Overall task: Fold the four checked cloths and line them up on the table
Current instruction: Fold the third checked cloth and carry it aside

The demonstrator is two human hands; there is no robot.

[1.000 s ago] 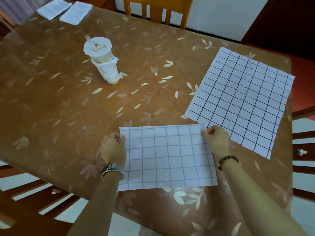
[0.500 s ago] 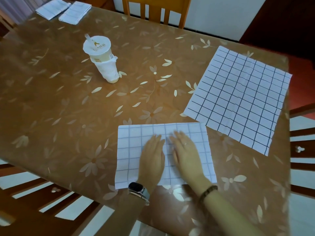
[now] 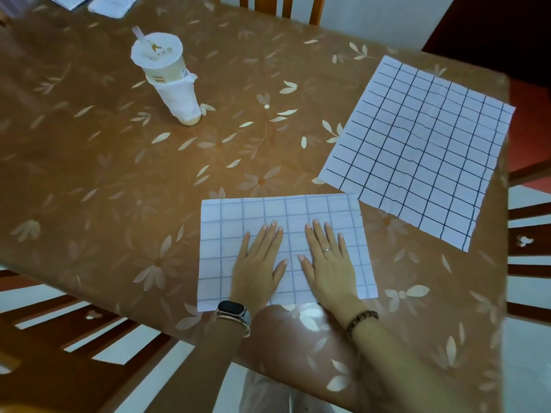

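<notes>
Half-folded checked cloth (image 3: 286, 222), a white rectangle with faint grey grid lines, lies flat at the near edge of the table (image 3: 89, 162). Left hand (image 3: 259, 263) and right hand (image 3: 328, 263) press flat on it, fingers straight. Just beyond, right: unfolded dark-lined checked cloth (image 3: 417, 150). Far left: lidded drink cup (image 3: 170, 76).

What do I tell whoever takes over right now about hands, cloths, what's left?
Left hand and right hand: both open, flat on the half-folded cloth near the front edge.
Unfolded cloth lies spread flat to its right.
Two folded cloths sit at the far left corner.
Done: two folded, one halved.
Left: finish this one, fold the spread one, line up all four.
</notes>
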